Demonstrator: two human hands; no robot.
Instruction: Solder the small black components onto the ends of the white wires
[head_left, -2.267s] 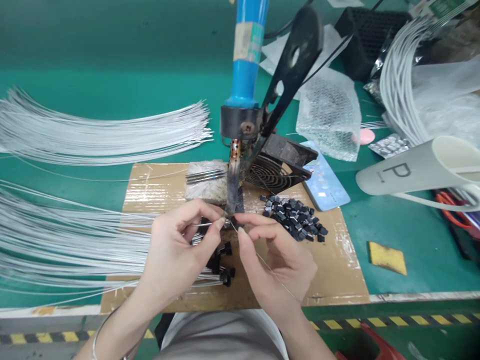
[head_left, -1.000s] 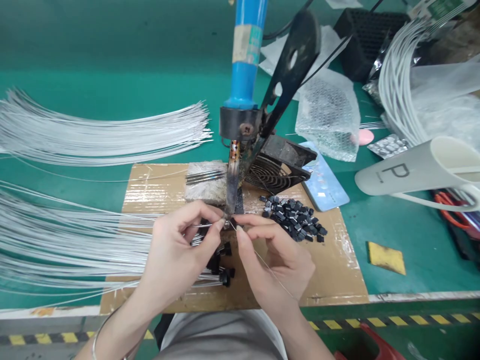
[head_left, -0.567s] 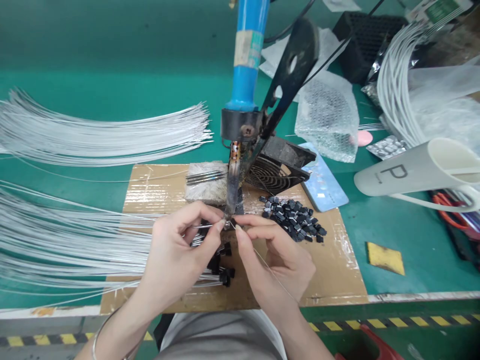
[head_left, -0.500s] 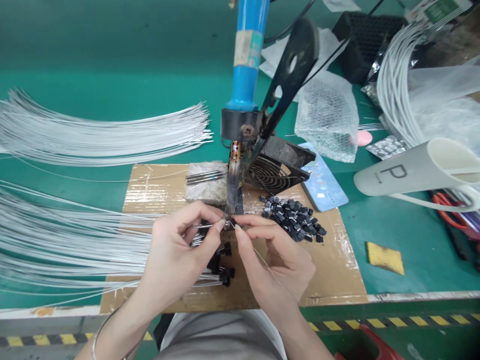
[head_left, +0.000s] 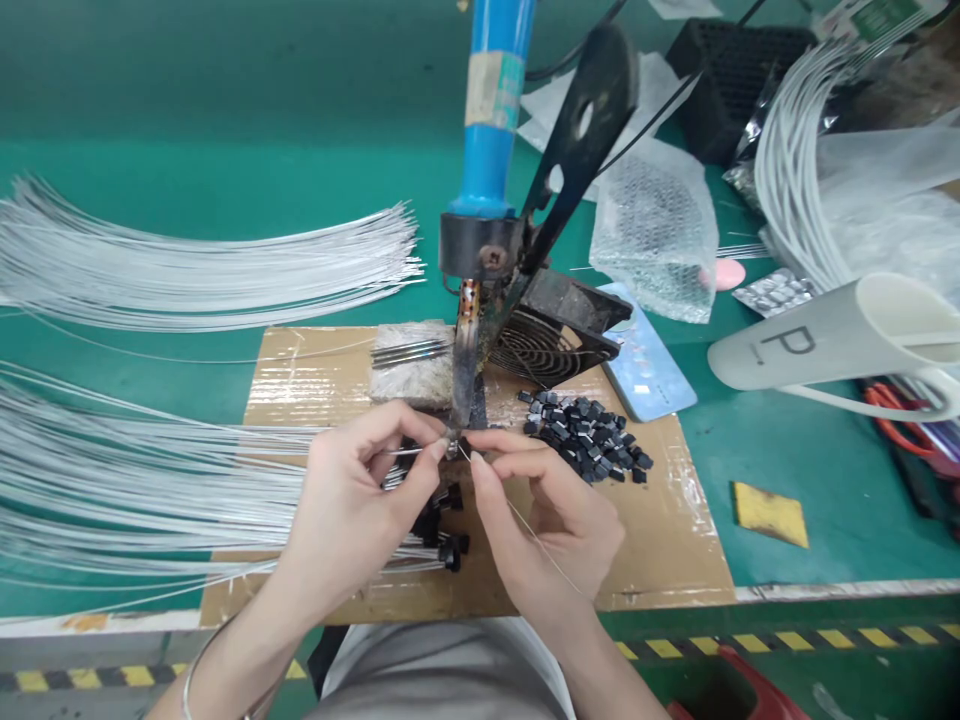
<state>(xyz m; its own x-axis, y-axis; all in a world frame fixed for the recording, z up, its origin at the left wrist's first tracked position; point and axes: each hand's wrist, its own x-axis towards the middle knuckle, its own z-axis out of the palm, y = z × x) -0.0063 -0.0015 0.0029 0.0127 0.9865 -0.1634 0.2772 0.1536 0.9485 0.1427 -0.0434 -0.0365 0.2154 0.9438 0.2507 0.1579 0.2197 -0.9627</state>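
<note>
My left hand (head_left: 352, 500) pinches the end of a thin white wire (head_left: 405, 450) and holds it at the tip (head_left: 459, 425) of a mounted soldering iron with a blue handle (head_left: 491, 110). My right hand (head_left: 551, 525) pinches a thin strand of solder wire (head_left: 536, 535) and brings its end to the same tip. Both hands nearly touch under the iron. Below my left hand lie finished wires with small black parts (head_left: 448, 550) on their ends.
A cardboard sheet (head_left: 675, 530) covers the green bench. A pile of small black components (head_left: 589, 435) lies right of the iron, a small fan (head_left: 559, 335) behind it. Bundles of white wires (head_left: 187, 270) spread at the left. A white tube (head_left: 832, 335) and bubble wrap (head_left: 652, 235) lie right.
Almost nothing differs; both hands stay pinched at the iron's tip, with only a slight shift of the view.
</note>
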